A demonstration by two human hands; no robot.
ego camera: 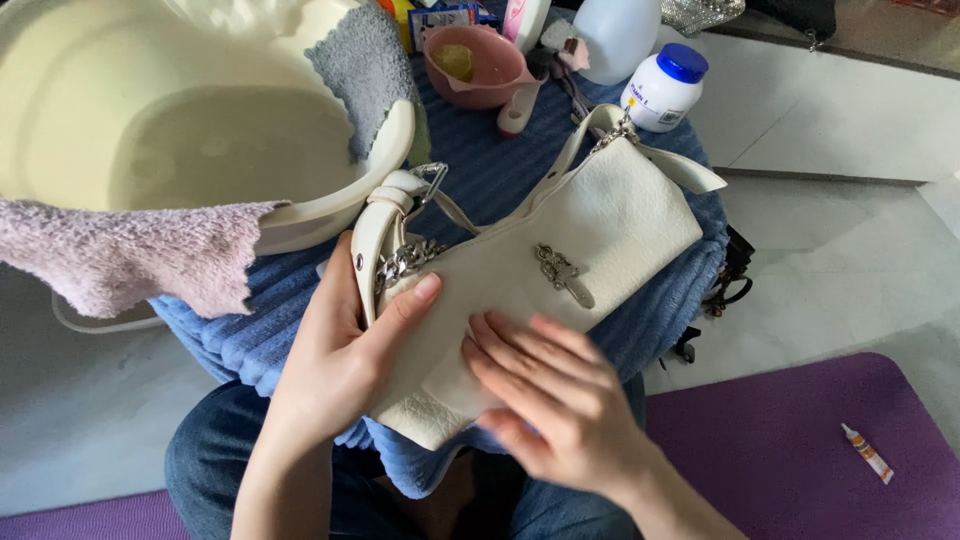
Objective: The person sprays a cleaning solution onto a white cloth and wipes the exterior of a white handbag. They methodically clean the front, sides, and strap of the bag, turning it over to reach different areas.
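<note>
The white bag (560, 270) lies flat across a blue ribbed cloth (500, 170) that pads whatever low stand sits in front of the person's knees, so the leather has a soft bed under it. The left hand (345, 365) grips the bag's near end, thumb pressed on the front face and fingers wrapped round the edge just under the chain (408, 260). That looks like a steadying hold, pinning the bag so it doesn't slide. The right hand (555, 395) is spread open, fingers flat and together on the lower front panel, grasping nothing; it rests on the leather the way a hand does when rubbing or smoothing a surface. I can't tell whether anything small sits under the palm.

The strap (600, 125) trails away toward the far side, out of the way of both hands. The metal charm (562, 272) sits in the middle of the front, just beyond the right fingertips.

To the left, a cream basin (330, 205) holds water, with a pink towel (130, 255) draped over its near rim and a grey one (370, 60) over the far side, both within easy reach. Behind the bag stand a pink bowl (475, 65) and a blue-capped white bottle (662, 90). A small tube (866, 452) lies well apart on the purple mat (800, 450).
</note>
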